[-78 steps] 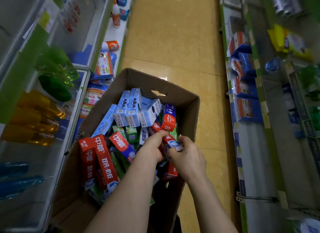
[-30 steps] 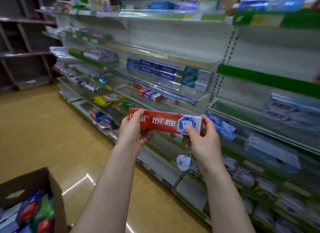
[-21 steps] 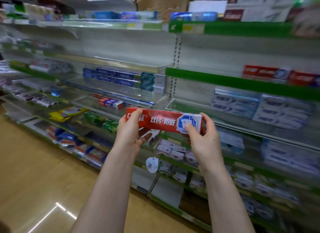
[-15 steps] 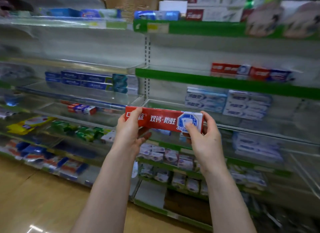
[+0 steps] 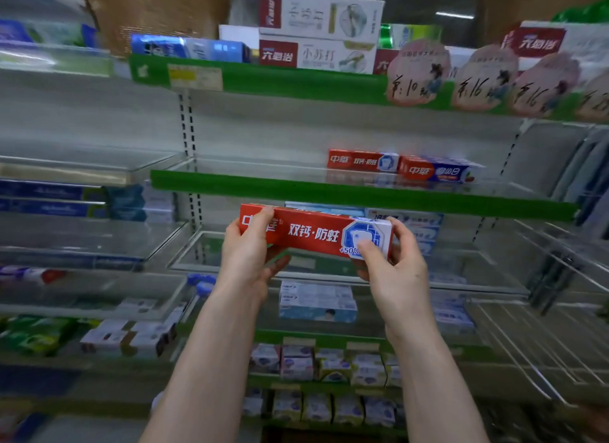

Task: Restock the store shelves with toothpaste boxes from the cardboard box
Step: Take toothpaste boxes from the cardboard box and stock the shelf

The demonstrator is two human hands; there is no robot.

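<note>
I hold a long red toothpaste box (image 5: 309,233) level in front of the shelves, its printed face towards me. My left hand (image 5: 250,256) grips its left end, thumb over the front. My right hand (image 5: 393,264) pinches its right end by the white-blue emblem. Above it runs a green-edged shelf (image 5: 263,187) where two matching red toothpaste boxes (image 5: 398,167) lie at the right, with bare glass to their left. The cardboard box is out of view.
Pale blue toothpaste boxes (image 5: 418,228) sit on the shelf behind my hands. White boxes (image 5: 319,30) and pink price tags (image 5: 478,80) line the top shelf. Lower shelves hold small packs (image 5: 316,366). Blue boxes (image 5: 66,202) fill the left bay; wire racks (image 5: 560,277) stand right.
I took a red box out of the cardboard box and turned to the shelves. Over the last second my view swung right and closer, and the box rose slightly.
</note>
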